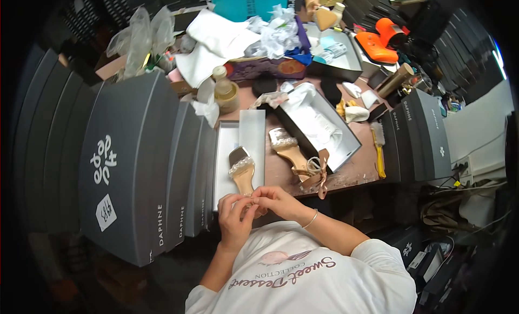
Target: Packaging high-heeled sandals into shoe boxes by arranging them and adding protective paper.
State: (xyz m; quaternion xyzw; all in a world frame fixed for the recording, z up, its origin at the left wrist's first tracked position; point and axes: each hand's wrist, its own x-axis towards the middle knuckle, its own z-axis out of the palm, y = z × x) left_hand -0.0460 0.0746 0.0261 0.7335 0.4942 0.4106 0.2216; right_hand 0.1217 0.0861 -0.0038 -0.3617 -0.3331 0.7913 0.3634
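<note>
Stacked dark boxes (pixel 46 146) line the far left of the room, well to the left of an open shoebox (pixel 338 160) that serves as the landmark. Under it spreads a reddish-brown desk (pixel 359 167), with bare, scuffed patches to the right of and below the shoebox. On the near side of the shoebox is the person's white T-shirt (pixel 319 276). Large grey shoeboxes (pixel 135 168) stand on end to its left, and smaller grey shoeboxes (pixel 419 135) to its right. White tissue (pixel 311 114) fills the landmark itself. Beyond it rise a teal bag (pixel 230 5) and a purple carton (pixel 270 68) heaped with crumpled pale paper (pixel 277 33); farther right sits an orange device (pixel 378 46).

Left of the shoebox lies a pale-lined box (pixel 227 138), and over that extends a clear-strapped sandal (pixel 244 179), toe pointing away from the person. Another sandal (pixel 289 152), with a brown ribbon bow (pixel 323 176), lies just beside the shoebox's left wall. Nearer than the shoebox and to its left, the left hand (pixel 235 215) and right hand (pixel 278 201) meet, fingertips pinching at the heel end of the clear-strapped sandal; the exact part gripped is hidden by the fingers. Past the shoebox's left side stands a yellowish bottle (pixel 226 95); to its right rests a yellow-handled brush (pixel 380 154). Smallest is a thin bracelet (pixel 310 219), on the right wrist, nearer than the shoebox.
</note>
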